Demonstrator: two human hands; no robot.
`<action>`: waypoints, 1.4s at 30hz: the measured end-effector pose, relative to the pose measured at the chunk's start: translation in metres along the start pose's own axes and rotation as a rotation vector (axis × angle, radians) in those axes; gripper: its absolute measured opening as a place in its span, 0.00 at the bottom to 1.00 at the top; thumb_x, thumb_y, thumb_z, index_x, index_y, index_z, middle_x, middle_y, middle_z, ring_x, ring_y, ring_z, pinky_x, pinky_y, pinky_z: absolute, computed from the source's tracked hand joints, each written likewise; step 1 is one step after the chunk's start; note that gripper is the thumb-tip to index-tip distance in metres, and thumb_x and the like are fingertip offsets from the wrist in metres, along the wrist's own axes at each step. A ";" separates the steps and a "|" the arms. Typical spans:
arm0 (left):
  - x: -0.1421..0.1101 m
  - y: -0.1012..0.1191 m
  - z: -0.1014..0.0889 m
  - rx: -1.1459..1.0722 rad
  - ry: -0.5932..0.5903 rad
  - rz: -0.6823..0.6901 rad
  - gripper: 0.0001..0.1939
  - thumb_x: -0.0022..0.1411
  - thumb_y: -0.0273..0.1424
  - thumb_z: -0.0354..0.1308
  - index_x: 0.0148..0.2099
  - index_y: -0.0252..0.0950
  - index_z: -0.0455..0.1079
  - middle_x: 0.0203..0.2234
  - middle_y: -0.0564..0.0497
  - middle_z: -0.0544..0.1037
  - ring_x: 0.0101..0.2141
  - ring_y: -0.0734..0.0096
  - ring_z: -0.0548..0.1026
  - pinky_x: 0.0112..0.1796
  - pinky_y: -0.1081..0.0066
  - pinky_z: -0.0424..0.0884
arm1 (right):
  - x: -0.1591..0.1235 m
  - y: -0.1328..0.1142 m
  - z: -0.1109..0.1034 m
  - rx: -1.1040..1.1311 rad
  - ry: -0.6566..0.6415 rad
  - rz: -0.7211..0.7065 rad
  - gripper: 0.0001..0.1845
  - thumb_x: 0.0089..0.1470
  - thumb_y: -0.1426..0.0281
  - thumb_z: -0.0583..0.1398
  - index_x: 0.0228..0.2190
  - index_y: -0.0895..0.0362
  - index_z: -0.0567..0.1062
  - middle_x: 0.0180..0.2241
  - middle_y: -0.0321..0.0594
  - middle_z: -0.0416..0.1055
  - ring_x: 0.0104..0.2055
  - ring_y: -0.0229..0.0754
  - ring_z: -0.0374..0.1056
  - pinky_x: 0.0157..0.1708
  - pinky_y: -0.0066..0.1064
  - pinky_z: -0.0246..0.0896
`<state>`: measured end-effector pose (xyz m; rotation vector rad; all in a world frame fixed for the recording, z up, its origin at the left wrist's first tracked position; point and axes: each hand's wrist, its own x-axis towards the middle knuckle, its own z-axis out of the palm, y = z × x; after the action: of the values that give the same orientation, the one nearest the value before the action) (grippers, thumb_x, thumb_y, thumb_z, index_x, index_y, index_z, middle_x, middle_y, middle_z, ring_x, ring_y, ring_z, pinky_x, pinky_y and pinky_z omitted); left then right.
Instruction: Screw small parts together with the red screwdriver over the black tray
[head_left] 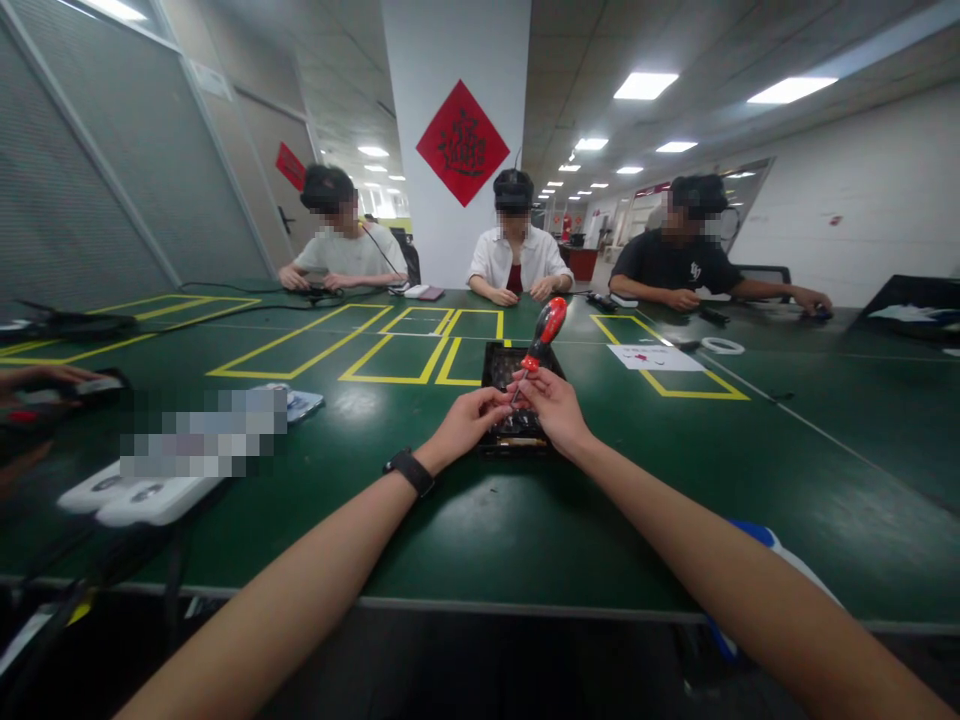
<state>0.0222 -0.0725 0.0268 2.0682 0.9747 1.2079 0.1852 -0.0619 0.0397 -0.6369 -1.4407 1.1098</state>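
A screwdriver (548,328) with a red and black handle stands tilted, its handle pointing up and away to the right. My right hand (556,408) grips it near the collar and shaft. Close by, my left hand (472,418) has its fingertips pinched together at the screwdriver's tip; whatever they hold is too small to make out. Both hands are over an open black case (491,368) on the green table. Dark parts lie inside the case, partly covered by my fingers, and a pale strip (523,441) shows near its front edge.
Yellow tape rectangles mark the green table (450,530). At left lie a white power strip (142,500), cables and a co-worker's hand (52,378). A printed sheet (655,358) and a white ring (722,346) lie at right. Several people sit along the far side.
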 end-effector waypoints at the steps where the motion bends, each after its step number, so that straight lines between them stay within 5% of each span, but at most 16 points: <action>1: 0.000 0.000 0.000 -0.010 0.018 -0.009 0.14 0.57 0.39 0.54 0.38 0.33 0.69 0.30 0.51 0.74 0.31 0.73 0.70 0.35 0.73 0.65 | 0.000 0.000 0.000 0.001 0.011 0.001 0.16 0.47 0.60 0.60 0.36 0.58 0.70 0.31 0.40 0.73 0.31 0.36 0.70 0.33 0.30 0.66; 9: 0.001 0.000 -0.002 0.004 -0.008 -0.050 0.16 0.50 0.40 0.60 0.34 0.31 0.70 0.24 0.53 0.72 0.24 0.77 0.66 0.28 0.76 0.62 | -0.001 -0.003 0.003 -0.011 -0.006 0.027 0.16 0.44 0.61 0.62 0.33 0.59 0.70 0.28 0.38 0.73 0.28 0.35 0.70 0.30 0.28 0.67; 18: -0.001 0.005 -0.006 -0.003 -0.084 0.003 0.15 0.57 0.39 0.53 0.34 0.31 0.73 0.30 0.49 0.77 0.31 0.70 0.72 0.37 0.72 0.66 | -0.002 -0.004 0.002 0.055 -0.056 0.038 0.19 0.45 0.61 0.62 0.38 0.59 0.72 0.33 0.42 0.74 0.34 0.38 0.71 0.35 0.33 0.69; 24: -0.002 0.004 -0.004 -0.065 0.012 -0.074 0.18 0.46 0.41 0.63 0.33 0.31 0.71 0.26 0.50 0.75 0.25 0.76 0.68 0.28 0.75 0.64 | -0.004 -0.007 0.004 0.011 -0.011 0.011 0.16 0.43 0.62 0.63 0.33 0.59 0.72 0.29 0.38 0.73 0.30 0.36 0.70 0.32 0.30 0.68; 29: 0.000 0.002 -0.005 -0.074 -0.017 -0.090 0.18 0.45 0.40 0.64 0.31 0.30 0.70 0.21 0.53 0.72 0.21 0.80 0.64 0.24 0.78 0.59 | -0.004 -0.008 0.006 0.010 -0.012 0.009 0.16 0.41 0.63 0.64 0.32 0.59 0.71 0.26 0.36 0.72 0.28 0.35 0.69 0.28 0.28 0.67; 42: 0.003 0.003 -0.011 -0.137 -0.154 -0.048 0.16 0.54 0.39 0.57 0.36 0.30 0.74 0.30 0.48 0.77 0.30 0.71 0.72 0.34 0.73 0.66 | -0.003 -0.004 0.001 0.014 -0.115 0.016 0.17 0.47 0.62 0.61 0.38 0.59 0.72 0.33 0.41 0.73 0.34 0.38 0.70 0.35 0.32 0.69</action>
<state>0.0145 -0.0707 0.0351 1.9857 0.8416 1.0436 0.1857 -0.0663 0.0423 -0.5835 -1.5268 1.1848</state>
